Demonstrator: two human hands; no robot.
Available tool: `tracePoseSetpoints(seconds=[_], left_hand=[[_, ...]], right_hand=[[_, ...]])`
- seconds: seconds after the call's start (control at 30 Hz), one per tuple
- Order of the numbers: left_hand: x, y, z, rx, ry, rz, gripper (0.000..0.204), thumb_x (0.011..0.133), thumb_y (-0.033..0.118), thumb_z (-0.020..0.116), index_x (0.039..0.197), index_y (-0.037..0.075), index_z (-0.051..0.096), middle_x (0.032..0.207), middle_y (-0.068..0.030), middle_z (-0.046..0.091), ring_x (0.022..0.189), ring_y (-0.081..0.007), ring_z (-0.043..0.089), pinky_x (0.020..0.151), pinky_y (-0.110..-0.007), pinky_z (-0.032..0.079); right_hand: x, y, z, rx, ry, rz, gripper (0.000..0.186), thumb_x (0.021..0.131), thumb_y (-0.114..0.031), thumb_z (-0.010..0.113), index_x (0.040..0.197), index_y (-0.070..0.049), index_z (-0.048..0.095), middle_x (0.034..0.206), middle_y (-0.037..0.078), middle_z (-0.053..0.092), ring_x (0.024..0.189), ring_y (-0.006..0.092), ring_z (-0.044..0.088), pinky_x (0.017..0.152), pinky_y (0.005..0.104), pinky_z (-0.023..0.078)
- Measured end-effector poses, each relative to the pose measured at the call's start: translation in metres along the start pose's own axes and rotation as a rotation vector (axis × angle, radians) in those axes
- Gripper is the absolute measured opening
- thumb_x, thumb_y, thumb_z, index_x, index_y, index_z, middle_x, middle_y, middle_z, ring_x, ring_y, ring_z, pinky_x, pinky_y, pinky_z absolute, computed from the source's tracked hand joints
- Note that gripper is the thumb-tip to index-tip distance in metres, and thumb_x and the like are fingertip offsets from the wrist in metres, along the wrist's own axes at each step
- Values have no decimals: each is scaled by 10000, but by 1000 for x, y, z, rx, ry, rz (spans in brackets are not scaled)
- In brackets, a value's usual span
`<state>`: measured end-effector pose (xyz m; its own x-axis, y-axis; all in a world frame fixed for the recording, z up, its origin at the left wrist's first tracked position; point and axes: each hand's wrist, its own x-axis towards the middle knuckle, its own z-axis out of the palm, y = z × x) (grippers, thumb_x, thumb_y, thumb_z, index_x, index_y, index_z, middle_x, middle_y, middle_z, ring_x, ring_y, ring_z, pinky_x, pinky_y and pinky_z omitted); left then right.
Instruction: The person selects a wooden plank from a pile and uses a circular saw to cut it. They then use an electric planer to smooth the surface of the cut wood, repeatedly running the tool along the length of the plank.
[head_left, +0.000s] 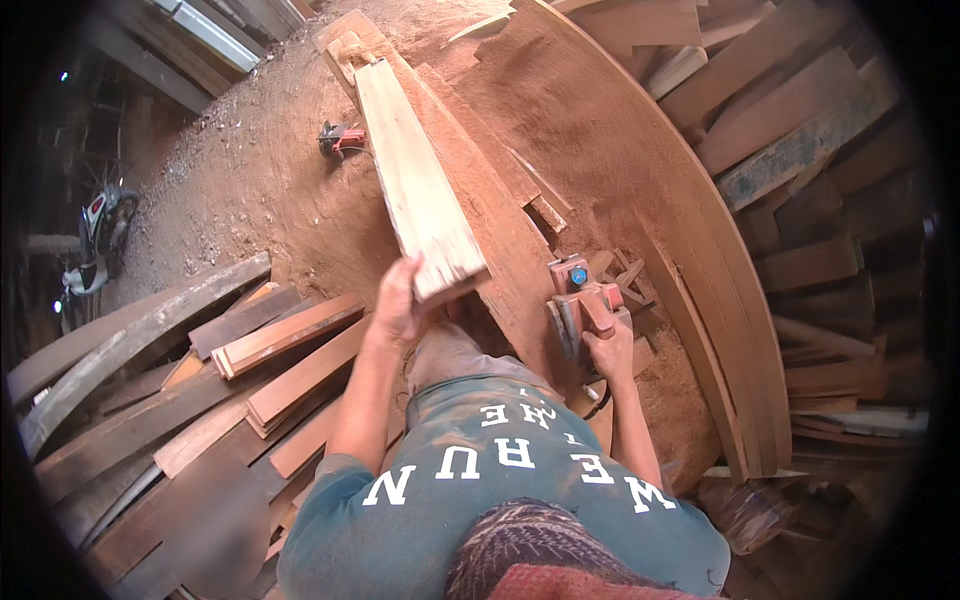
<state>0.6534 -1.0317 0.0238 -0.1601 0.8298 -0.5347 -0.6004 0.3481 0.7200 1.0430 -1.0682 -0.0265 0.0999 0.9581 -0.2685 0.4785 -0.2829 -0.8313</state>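
A pale wooden plank [415,180] lies lengthwise over a long, dust-covered brown board [475,195], its near end toward me. At that near end, my left hand [398,300] is closed around the plank's left corner. My right hand [610,352] grips the rear handle of a red electric planer [585,300] with a blue front knob. The planer sits at the right of the brown board, apart from the pale plank. Its underside is hidden.
Stacked planks [290,335] fill the lower left. Along the right runs a long curved board [690,170], with more timber [800,160] beyond it. A small red and black tool [342,138] rests left of the plank. Offcuts [628,275] lie beside the planer on sawdust-covered ground.
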Motion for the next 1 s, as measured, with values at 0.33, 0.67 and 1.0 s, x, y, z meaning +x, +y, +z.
tracePoseSetpoints(seconds=[0.33,0.67,1.0], left_hand=[[-27,165,49,-219,-187,228,405,1031,295,686,1279,-24,658,1190,-187,726,1005,-322,750,673,-296,697],[-20,180,57,-256,-300,246,410,1065,309,639,1314,-16,655,1301,-187,701,1163,-337,699,778,-334,678],[-22,186,57,-272,-403,226,391,1062,302,654,1287,-17,666,1252,-182,712,1135,-318,702,851,-357,664]], right_hand=[[-4,-6,-4,-55,7,41,332,804,-154,769,1089,13,739,1006,256,767,996,402,758,894,448,573],[-7,8,-10,-44,0,104,374,809,-103,774,1164,9,735,1040,186,782,998,281,751,928,401,561],[-5,2,-12,-47,-17,163,383,818,-128,780,1179,-5,739,1057,177,783,1010,279,750,932,402,561]])
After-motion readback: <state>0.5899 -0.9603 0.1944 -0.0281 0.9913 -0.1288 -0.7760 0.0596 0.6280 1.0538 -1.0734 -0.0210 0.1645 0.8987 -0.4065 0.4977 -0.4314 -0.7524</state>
